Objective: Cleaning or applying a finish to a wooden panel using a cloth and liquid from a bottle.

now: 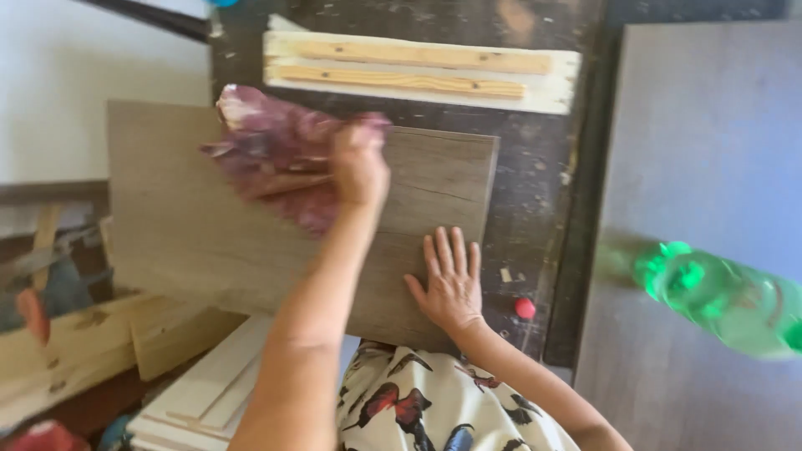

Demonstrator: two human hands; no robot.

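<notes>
Head view shows the board [209, 225] jutting past the dark bench [535, 167] on its left, so a hard push could tip it. Over its middle the left hand [359, 167] is clenched around a crumpled purple rag [280, 159]. At the board's right corner the right hand [451, 280] lies flat, fingers spread, pinning it.

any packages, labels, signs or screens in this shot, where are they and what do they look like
No labels, signs or screens show.
The only container: a green plastic bottle, lying at the right edge on a grey panel, translucent and blurred, no label visible.
Small red cap: round, on the dark bench beside the right hand, which lies flat on the wood-grain board.
The left hand grips a reddish cloth.
</notes>
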